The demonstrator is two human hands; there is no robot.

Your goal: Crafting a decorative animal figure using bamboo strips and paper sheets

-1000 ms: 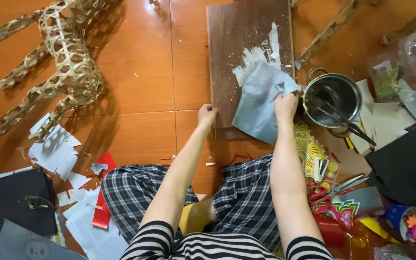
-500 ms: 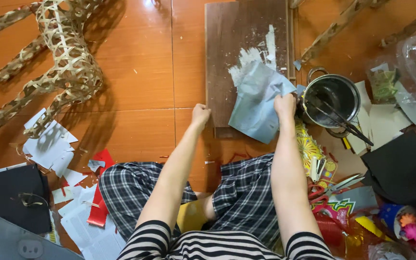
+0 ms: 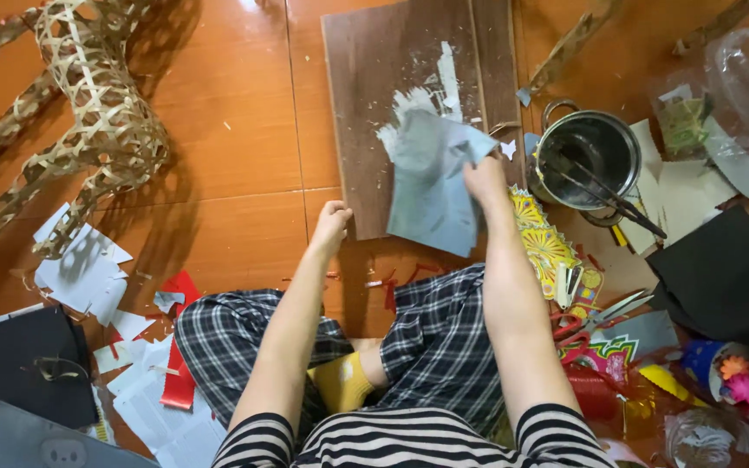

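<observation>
A pale blue-grey paper sheet [image 3: 431, 186] lies over a brown wooden board [image 3: 374, 78] on the orange tiled floor. My right hand [image 3: 485, 178] grips the sheet's upper right corner and lifts it. White torn paper scraps [image 3: 426, 91] stick to the board above the sheet. My left hand [image 3: 333, 221] rests with curled fingers at the board's lower left edge, holding nothing that I can make out.
A woven bamboo frame [image 3: 88, 113] lies at the upper left. A metal pot [image 3: 587, 156] with tongs stands right of the board. Black paper [image 3: 721, 273], scissors [image 3: 600, 316], yellow patterned paper [image 3: 548, 243] and coloured scraps crowd the right side. White and red scraps [image 3: 140, 347] lie at the left.
My right hand has pulled the sheet's corner up and to the left, folding it over. The left hand stays at the board's edge.
</observation>
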